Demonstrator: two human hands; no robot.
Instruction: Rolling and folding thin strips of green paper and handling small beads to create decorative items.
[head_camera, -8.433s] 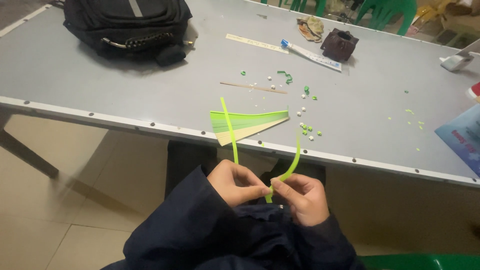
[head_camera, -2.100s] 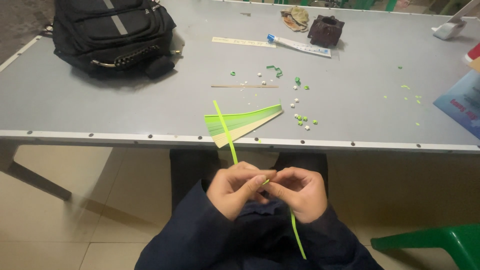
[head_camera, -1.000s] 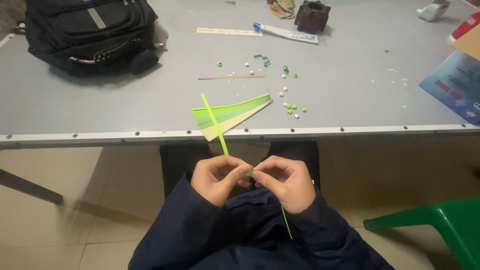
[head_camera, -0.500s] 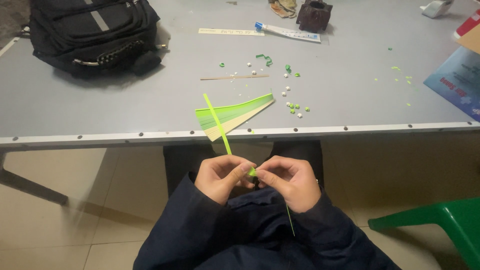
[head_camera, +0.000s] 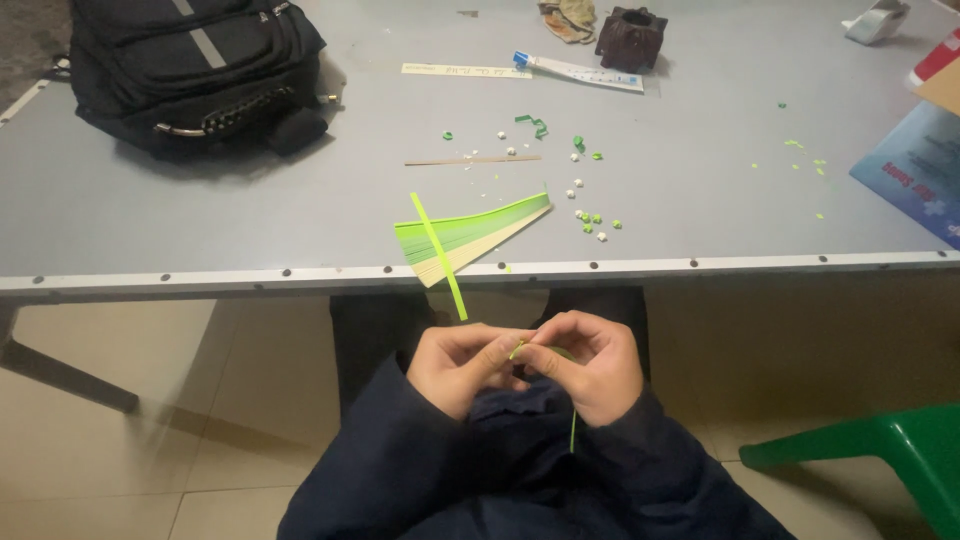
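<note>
Pinching a green paper strip between both hands — fingertips hide its fold, lower end lost against dark sleeves.

Left hand and right hand together on a green paper strip, below the grey table.

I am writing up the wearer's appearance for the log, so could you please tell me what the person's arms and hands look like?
Both arms are covered by long, dark navy sleeves of a soft, creased fabric, ending at the wrists. The left hand and right hand are bare: no gloves, rings, watch or markings show.
</note>
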